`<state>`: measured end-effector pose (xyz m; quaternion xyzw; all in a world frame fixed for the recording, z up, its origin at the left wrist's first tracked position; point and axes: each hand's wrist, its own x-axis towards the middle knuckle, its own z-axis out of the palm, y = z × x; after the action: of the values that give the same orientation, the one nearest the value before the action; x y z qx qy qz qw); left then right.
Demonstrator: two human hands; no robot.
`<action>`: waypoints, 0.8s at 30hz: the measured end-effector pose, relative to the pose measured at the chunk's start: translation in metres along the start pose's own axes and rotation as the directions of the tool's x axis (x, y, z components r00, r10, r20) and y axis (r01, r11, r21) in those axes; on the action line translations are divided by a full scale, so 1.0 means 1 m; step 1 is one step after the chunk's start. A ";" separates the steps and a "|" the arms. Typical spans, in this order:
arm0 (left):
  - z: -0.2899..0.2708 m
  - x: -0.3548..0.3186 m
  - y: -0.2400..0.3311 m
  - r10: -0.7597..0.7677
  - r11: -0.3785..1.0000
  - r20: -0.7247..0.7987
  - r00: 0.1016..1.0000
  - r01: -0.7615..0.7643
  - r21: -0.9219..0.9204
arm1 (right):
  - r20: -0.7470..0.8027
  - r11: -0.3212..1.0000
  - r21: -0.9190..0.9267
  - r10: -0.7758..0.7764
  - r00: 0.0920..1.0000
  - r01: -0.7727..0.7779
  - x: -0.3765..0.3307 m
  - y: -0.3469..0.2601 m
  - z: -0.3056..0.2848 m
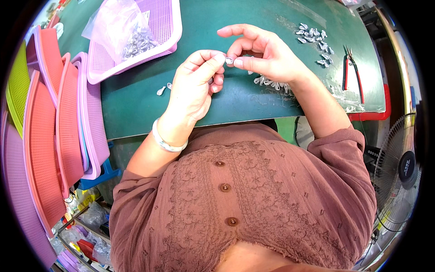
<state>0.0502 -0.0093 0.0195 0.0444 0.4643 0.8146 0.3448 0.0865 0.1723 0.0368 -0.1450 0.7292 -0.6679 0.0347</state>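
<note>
Head view, item by item: green table [204, 18], spread beneath both hands; pink-purple basket [177, 27], upper left; right hand [272, 56], half open, forefinger raised, thumb tip beside the work, whether gripping cannot be told; left hand [195, 84], thumb and forefinger pinched; red-handled pliers [355, 75], lying at right; small silver piece [229, 60], in the left pinch above the table, probably light, stiff, slippery, best held by its sides near one end
</note>
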 end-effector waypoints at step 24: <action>0.006 -0.002 -0.003 0.088 0.996 0.014 0.996 -0.088 -0.013 | -0.099 0.986 -0.149 -0.095 0.991 0.080 0.000 0.002 0.004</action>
<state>0.0555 -0.0055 0.0206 0.0688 0.4545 0.8315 0.3121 0.0872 0.1682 0.0348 -0.1436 0.7696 -0.6207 -0.0438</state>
